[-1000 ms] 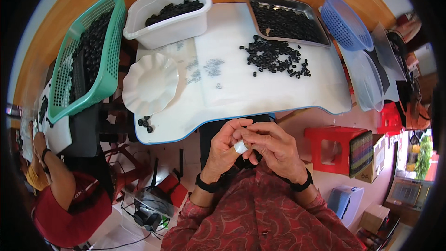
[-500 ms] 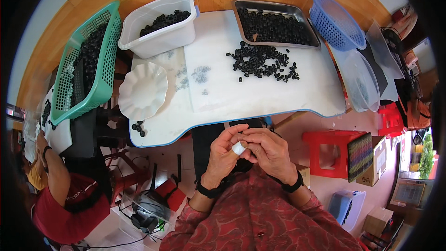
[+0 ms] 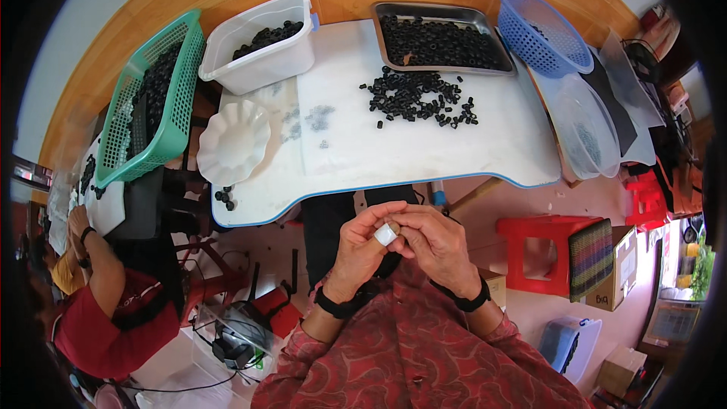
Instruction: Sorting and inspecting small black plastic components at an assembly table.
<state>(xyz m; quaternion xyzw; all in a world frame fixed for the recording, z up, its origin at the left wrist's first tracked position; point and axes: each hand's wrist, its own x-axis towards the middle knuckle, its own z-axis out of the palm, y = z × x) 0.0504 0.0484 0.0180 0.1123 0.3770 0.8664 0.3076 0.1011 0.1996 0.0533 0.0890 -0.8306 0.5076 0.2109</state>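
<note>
My left hand (image 3: 360, 251) and my right hand (image 3: 438, 247) meet in front of my chest, just off the near edge of the table. White tape (image 3: 386, 234) wraps the left thumb. The fingertips of both hands are pinched together, and whatever lies between them is too small or hidden to make out. Beyond the hands, many small black cylindrical parts (image 3: 415, 94) lie loose on the white tabletop (image 3: 363, 155). Behind them a metal tray (image 3: 447, 70) holds more black parts.
A white scalloped dish (image 3: 233, 142) stands left, with a few black parts (image 3: 225, 198) below it. A white tub (image 3: 261, 72) and a green basket (image 3: 173, 132) hold black parts. A blue basket (image 3: 541, 42) and a red stool (image 3: 534, 257) are right. A co-worker's arm (image 3: 102, 261) is far left.
My view has shifted slightly, so the table and containers sit a little differently. My hands stay together, the fingers changing position slightly and the taped thumb turning a little.
</note>
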